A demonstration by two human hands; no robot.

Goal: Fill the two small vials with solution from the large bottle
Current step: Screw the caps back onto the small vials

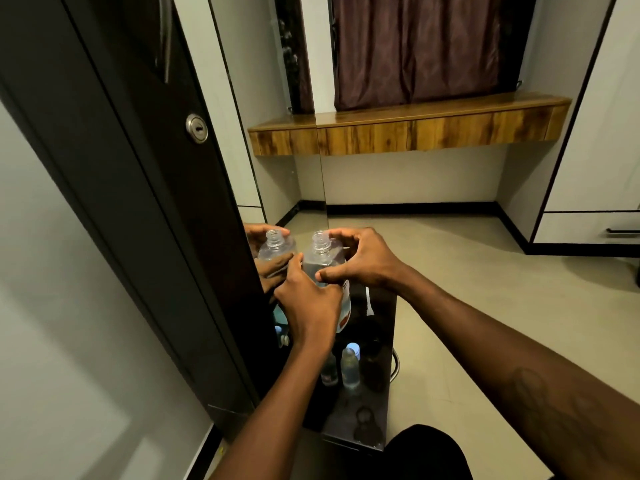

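The large clear bottle (322, 258) stands upright on a dark glossy stool top (377, 341), its threaded neck open and uncapped. My left hand (308, 299) grips the bottle's body from the near side. My right hand (363, 258) holds its shoulder, thumb in front and fingers curled behind near the neck. Two small vials stand nearer to me on the stool: a clear one with a pale cap (350, 367) and a darker one (329, 370) partly hidden by my left wrist.
A mirror panel (277, 188) just left of the bottle reflects the bottle and my hands. A dark wardrobe door (138, 202) stands at the left. A wooden shelf (415, 129) hangs on the far wall. Beige floor (485, 289) lies to the right.
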